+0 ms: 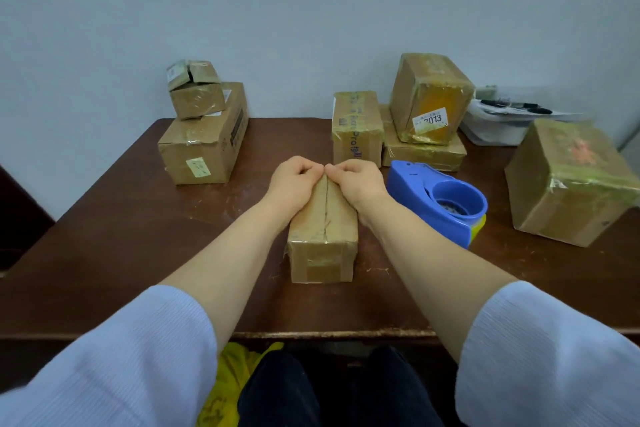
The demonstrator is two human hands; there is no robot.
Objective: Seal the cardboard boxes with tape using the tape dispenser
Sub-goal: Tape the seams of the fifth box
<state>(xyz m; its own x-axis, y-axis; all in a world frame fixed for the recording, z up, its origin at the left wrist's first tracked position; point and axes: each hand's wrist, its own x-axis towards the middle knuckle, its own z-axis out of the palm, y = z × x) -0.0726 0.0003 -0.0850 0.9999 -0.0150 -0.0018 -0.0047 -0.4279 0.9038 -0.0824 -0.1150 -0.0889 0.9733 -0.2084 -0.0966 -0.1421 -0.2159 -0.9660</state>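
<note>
Long brown cardboard box (322, 246), centre of brown wooden table (138, 236), held at its far end.
I have left hand (294, 180) and right hand (356, 180) curled over its 12 o'clock end, likely pressing the seam closed; blue plastic tape dispenser (440, 198) lies unheld at 3 o'clock, near.

Head camera looks down, near the table (121, 239).
</note>
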